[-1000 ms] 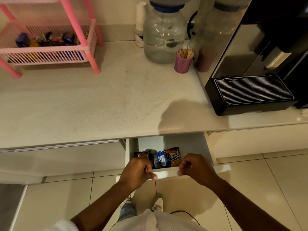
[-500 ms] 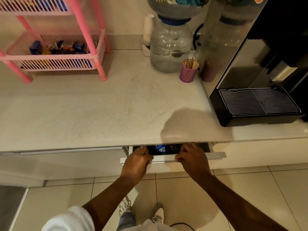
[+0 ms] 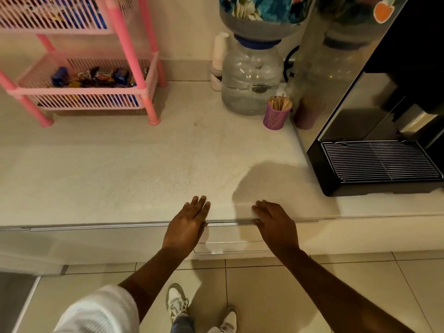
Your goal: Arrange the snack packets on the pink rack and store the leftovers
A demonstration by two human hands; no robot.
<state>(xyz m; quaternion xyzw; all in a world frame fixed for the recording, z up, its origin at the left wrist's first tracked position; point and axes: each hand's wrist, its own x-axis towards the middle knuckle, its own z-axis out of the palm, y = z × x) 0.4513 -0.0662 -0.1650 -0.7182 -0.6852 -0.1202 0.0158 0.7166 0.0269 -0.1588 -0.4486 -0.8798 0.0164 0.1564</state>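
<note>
The pink rack (image 3: 125, 42) stands at the back left of the counter. Snack packets (image 3: 96, 76) lie in its lower basket, and more packets (image 3: 72, 19) show through the slats of the upper basket. The drawer (image 3: 228, 233) under the counter edge is fully closed, so the packets inside it are hidden. My left hand (image 3: 188, 223) rests flat over the counter edge above the drawer's left end, fingers spread, holding nothing. My right hand (image 3: 274, 222) lies the same way over the drawer's right end, also empty.
A large water bottle (image 3: 249, 78) and a purple cup of wooden sticks (image 3: 277, 114) stand at the back of the white counter (image 3: 144, 164). A black coffee machine with a drip tray (image 3: 379, 162) fills the right side. Tiled floor and my shoes (image 3: 176, 302) are below.
The drawer with the leftover packets went from open to fully closed. Both hands pushed it in, then let go and now rest flat on the counter edge.
</note>
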